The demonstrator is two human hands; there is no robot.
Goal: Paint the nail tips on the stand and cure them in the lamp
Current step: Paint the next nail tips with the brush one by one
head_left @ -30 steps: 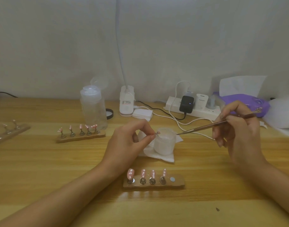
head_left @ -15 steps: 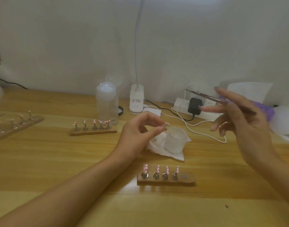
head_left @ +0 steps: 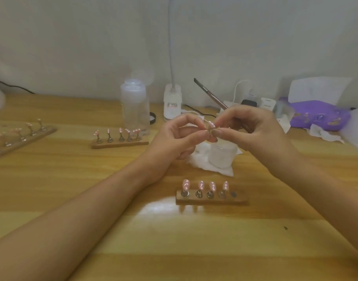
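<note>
My left hand (head_left: 175,138) and my right hand (head_left: 253,130) meet above a small white jar (head_left: 221,157), both pinching one pink nail tip (head_left: 211,125) on its holder. The right hand also keeps a thin brown brush (head_left: 210,93), whose bristle end points up and to the left. In front of me lies a wooden stand (head_left: 211,198) carrying several pink nail tips, with its rightmost socket bare. A second wooden stand (head_left: 119,141) with pink tips sits further back on the left.
A clear plastic bottle (head_left: 134,105) and a white lamp base (head_left: 172,102) stand at the back. A power strip (head_left: 261,103) with cables, a purple pouch (head_left: 318,115) and tissues lie to the right. A third stand (head_left: 21,136) lies far left. A tissue (head_left: 202,161) lies under the jar.
My right hand came in from the right and now pinches the nail tip together with the left hand. The brush has swung so it points up and left.
</note>
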